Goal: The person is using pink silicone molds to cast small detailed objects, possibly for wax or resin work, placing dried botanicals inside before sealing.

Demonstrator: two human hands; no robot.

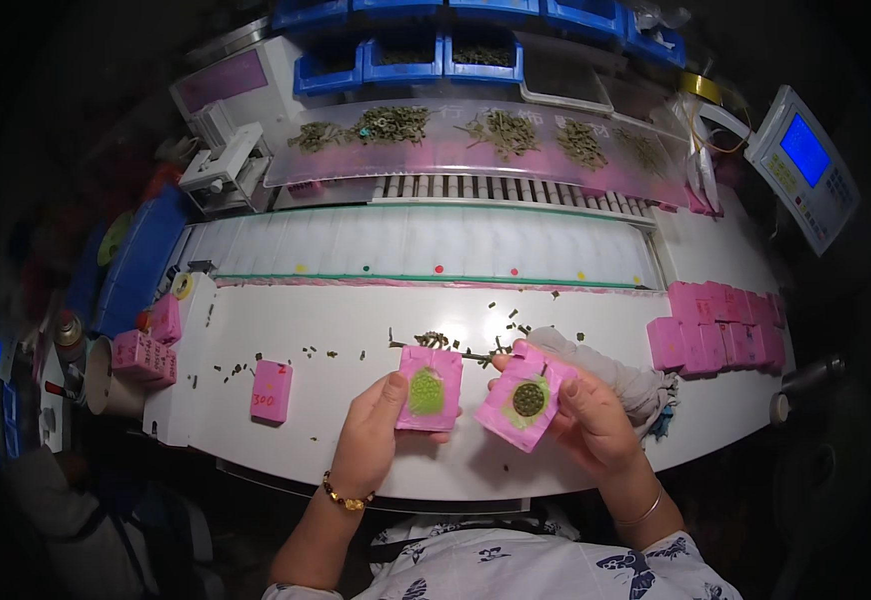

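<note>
My left hand (368, 435) is closed on a pink rubber mould half (427, 390), its thumb on the left edge. A bright green round patterned area shows in the middle of that piece. My right hand (601, 425) grips a second pink mould half (528, 402), tilted, with a dark round patterned piece ringed by green at its centre. The two halves are apart, their inner faces turned up, above the white table (346, 445). Beyond them lie small dark green wax-like bits (434, 342) and a thin dark stick. A grey cloth (606, 370) lies behind my right hand.
A single pink block (272, 391) lies to the left. More pink blocks stand stacked at the right (721, 330) and far left (144, 357). Behind are a long white tray (416, 243), rollers, a clear sheet with green bits, blue bins (404, 58) and a keypad panel (806, 165).
</note>
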